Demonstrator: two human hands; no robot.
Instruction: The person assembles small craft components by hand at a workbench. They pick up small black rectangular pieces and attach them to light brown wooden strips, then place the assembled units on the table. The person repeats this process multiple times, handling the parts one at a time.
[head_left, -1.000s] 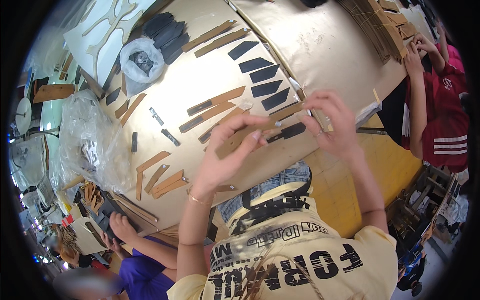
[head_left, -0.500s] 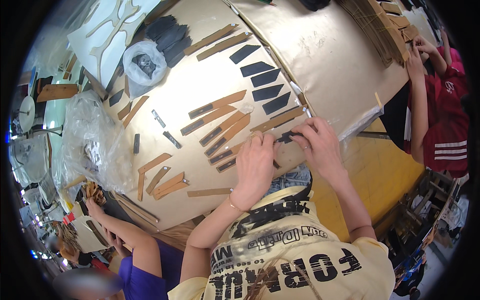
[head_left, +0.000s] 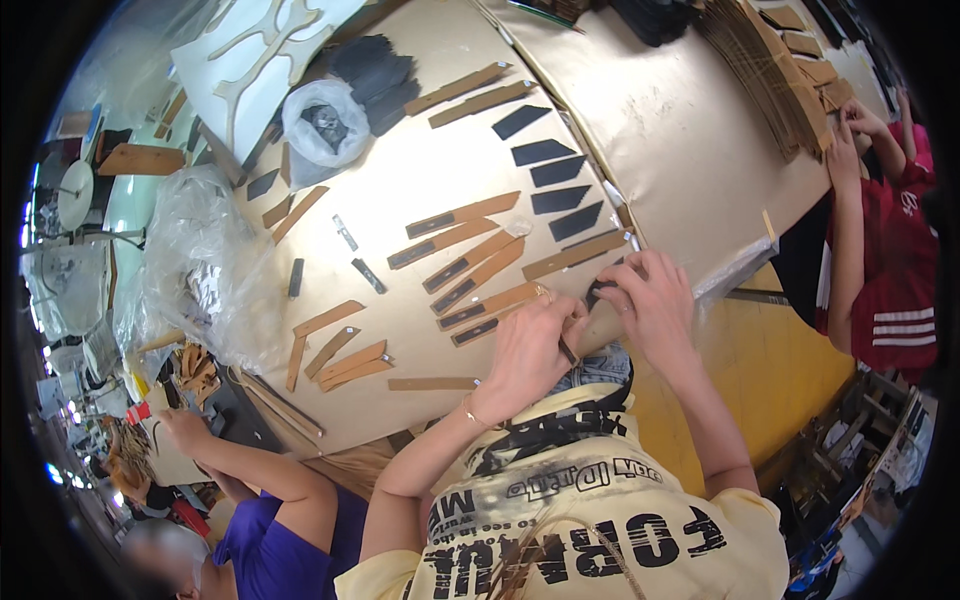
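Observation:
Both my hands work close together at the table's near edge. My left hand (head_left: 538,345) is closed, fingertips and thumb pressed together; a short brown strip end (head_left: 568,352) shows below its fingers, and what lies inside the grip is hidden. Just to the right, my right hand (head_left: 652,300) pinches a small black piece (head_left: 598,290), mostly covered by the fingers. Several brown strips with dark inlaid ends (head_left: 462,219) lie left of my left hand. A wider brown strip (head_left: 576,254) rests beyond my hands, and black slanted-end pieces (head_left: 560,200) form a column farther off.
A plastic bag of dark pieces (head_left: 325,125) stands at the far left, beside a black stack (head_left: 375,80). Crumpled clear plastic (head_left: 200,270) covers the left side. Brown strips are piled (head_left: 765,85) at far right. Co-workers sit left, in purple (head_left: 290,540), and right, in red (head_left: 885,260).
The view has shifted, so the table's things appear farther right. The small black piece, earlier showing between both hands, is now mostly hidden in my right fingers.

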